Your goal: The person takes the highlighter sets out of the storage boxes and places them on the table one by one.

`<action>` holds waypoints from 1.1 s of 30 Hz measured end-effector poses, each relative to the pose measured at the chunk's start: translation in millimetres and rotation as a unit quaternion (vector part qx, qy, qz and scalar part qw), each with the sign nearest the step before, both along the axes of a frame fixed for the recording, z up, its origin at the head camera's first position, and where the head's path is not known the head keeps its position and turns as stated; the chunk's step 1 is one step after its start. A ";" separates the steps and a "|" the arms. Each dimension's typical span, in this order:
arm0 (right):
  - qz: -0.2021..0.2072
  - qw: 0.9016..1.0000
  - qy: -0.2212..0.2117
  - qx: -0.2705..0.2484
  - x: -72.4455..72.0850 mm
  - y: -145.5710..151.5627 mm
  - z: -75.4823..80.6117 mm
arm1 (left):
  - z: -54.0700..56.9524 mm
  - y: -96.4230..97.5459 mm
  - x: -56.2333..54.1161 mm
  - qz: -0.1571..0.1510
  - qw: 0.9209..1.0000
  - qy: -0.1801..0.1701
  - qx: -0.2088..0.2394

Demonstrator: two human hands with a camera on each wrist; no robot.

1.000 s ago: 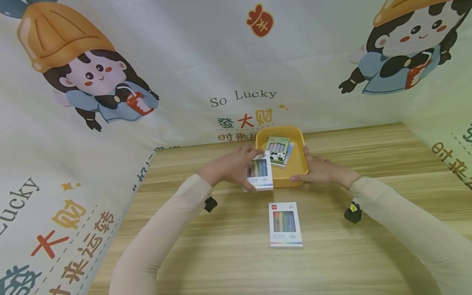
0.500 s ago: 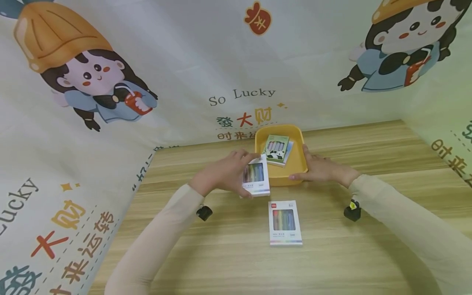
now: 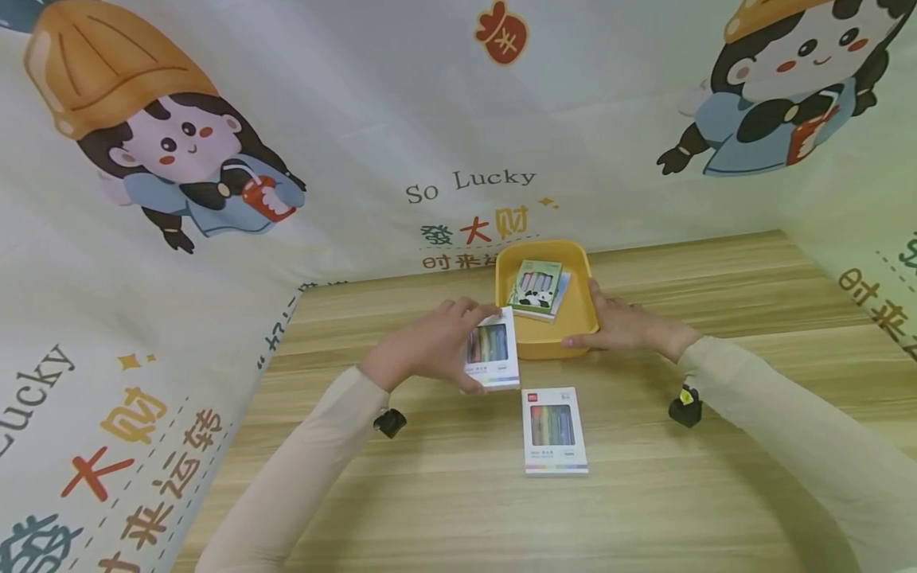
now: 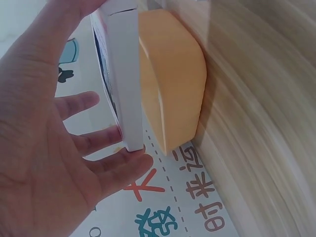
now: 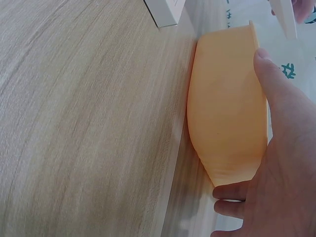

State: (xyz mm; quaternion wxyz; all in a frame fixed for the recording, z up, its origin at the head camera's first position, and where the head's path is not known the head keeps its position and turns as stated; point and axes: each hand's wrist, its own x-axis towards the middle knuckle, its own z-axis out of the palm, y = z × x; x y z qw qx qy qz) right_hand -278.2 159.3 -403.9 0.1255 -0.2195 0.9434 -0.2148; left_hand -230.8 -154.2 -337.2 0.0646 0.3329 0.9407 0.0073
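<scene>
My left hand [image 3: 431,342] grips a white box of coloured pens [image 3: 493,350] between thumb and fingers, at the near left corner of a yellow plastic bin [image 3: 555,350]. In the left wrist view this box [image 4: 124,79] is edge-on and lifted above the table. My right hand [image 3: 630,328] holds the bin's right side, its thumb at the near rim and its fingers round the side. Inside the bin, a green panda-print box of pens [image 3: 537,285] lies on a pale blue-and-white packet [image 3: 562,293]. Another white box of coloured pens [image 3: 554,458] lies flat on the table.
The bin stands on a wood-grain table [image 3: 444,509], close to a printed cloth backdrop [image 3: 365,143] at the back. More of this cloth hangs at the left and right sides. A small black device hangs at each wrist.
My left hand has drawn the white box slightly left and toward me, away from over the bin's near left corner. The right hand and bin have stayed put.
</scene>
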 end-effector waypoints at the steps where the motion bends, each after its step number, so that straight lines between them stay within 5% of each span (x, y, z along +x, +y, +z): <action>1: 0.001 1.000 0.001 -0.001 -0.2 -0.2 -0.1 | -0.9 -0.8 1.6 0.000 1.000 0.001 0.001; 33: -0.002 1.000 -0.015 -0.006 -2.0 0.1 -1.6 | -19.9 -7.5 32.7 0.005 0.999 -0.037 0.009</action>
